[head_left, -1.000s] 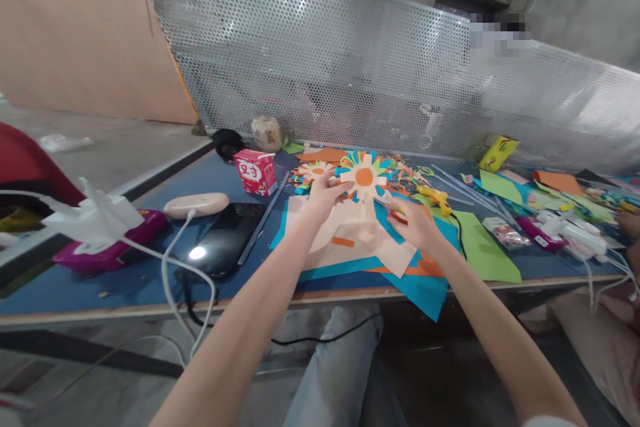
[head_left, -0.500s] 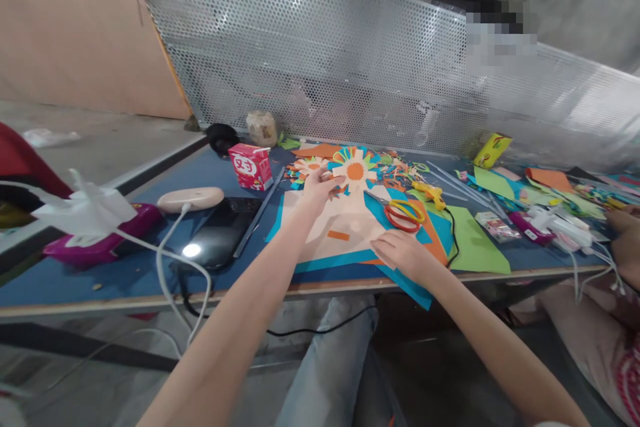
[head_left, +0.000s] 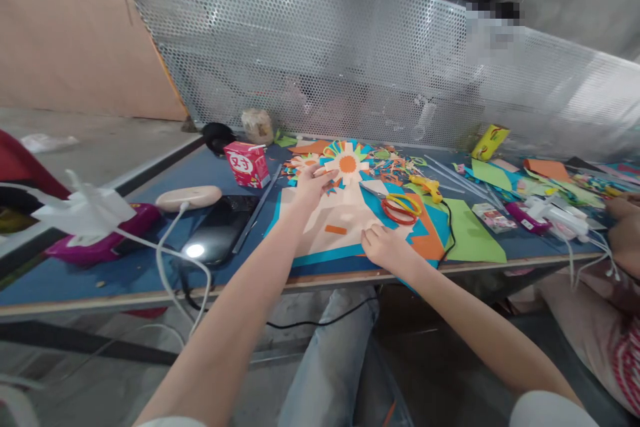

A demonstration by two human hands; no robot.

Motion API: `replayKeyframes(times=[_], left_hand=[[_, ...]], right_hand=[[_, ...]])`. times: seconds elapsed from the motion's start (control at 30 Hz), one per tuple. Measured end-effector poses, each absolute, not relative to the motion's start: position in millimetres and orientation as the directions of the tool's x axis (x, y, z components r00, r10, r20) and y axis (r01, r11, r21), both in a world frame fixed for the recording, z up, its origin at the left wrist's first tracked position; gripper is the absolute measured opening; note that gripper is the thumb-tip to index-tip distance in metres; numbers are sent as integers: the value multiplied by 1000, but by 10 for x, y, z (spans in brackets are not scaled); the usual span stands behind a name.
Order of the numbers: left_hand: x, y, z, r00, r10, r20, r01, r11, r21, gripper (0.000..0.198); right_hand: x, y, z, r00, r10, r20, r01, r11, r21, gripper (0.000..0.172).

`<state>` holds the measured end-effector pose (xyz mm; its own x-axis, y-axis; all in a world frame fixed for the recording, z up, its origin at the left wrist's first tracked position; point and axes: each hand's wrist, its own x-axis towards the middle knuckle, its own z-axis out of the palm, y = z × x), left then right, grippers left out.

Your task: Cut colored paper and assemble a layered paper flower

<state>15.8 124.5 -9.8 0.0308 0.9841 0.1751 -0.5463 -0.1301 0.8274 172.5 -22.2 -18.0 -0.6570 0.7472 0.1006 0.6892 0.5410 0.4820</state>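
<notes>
Left hand point(head_left: 311, 187), right hand point(head_left: 384, 245), two paper flowers point(head_left: 347, 164), one orange strip point(head_left: 335, 229)

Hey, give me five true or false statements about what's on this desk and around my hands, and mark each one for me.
1. The scissors lie just beyond the right hand, not in its grip. True.
2. The left hand is on the smartphone. False: it is at the paper flower with the orange centre.
3. The red carton stands to the left of the paper flower. True.
4. The glue gun is white. False: it is yellow, with a black cord.
5. The smartphone lies on the green paper. False: it lies to the left of the left forearm, while the green paper is off to the right.
</notes>
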Motion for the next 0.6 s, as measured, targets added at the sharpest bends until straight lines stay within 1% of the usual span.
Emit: replayKeyframes(times=[0.1,0.23,0.3,0.4,0.5,0.57,0.6], left_hand=[[153,1256,-112,54,978,200,-538,-140,831,38],[147,1231,-86,24,985,170,-537,-131,834,42],[148,1212,-60,12,987,159,-536,-128,834,41],[156,1186,-25,25,983,180,-546,-137,827,40],[177,1152,11,33,983,181,-559,-132,819,40],[201,1117,41,42,983,181,-570,-125,812,40],[214,1096,58,52,981,185,-578,-122,807,41]], right_hand=[[1695,-227,-156,-655,753,67,689,558,463,31],[1645,-195,-73,-646,763,38,702,573,423,28],[1637,-199,3,-643,765,31,704,575,416,28],[1692,-317,171,-618,786,21,730,563,388,25],[1845,-582,364,-530,848,12,827,515,224,22],[1986,-763,471,-449,888,-101,881,459,115,23],[2060,-825,509,-380,913,-151,915,395,87,21]])
